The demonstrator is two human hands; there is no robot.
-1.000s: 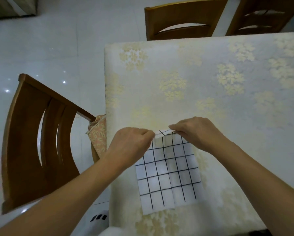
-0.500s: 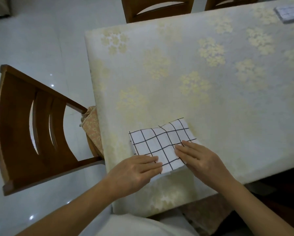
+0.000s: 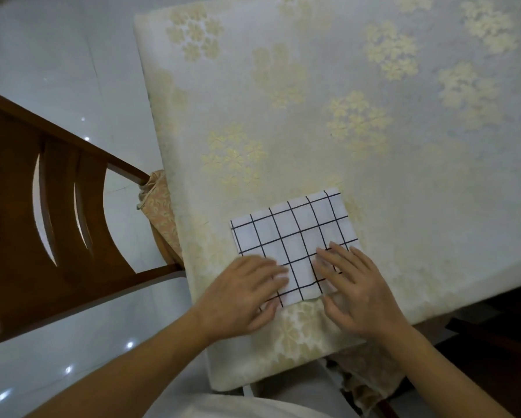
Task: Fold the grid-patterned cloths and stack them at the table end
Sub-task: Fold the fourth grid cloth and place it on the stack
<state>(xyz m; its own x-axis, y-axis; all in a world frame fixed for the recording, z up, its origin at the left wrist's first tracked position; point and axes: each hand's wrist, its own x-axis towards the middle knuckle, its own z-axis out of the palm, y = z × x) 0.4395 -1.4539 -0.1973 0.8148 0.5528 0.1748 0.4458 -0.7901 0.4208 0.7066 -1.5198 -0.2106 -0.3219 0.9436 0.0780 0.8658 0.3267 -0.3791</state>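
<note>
Head view: I note both hands flat, fingers straight, gripping nothing. Left hand presses the folded grid cloth at its near-left corner, right hand its near-right edge. The cloth extends ahead of my fingertips on the table.

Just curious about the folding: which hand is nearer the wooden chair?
The left hand, flat on the corner of the cloth beside the chair; the right hand lies farther from it.

what things are made of

the grid-patterned cloth is thin, matt white fabric with black lines. the tablecloth is soft-sheened cream fabric with pale gold flowers. the chair is smooth brown wood. the floor is glossy pale tile with bright reflections.
</note>
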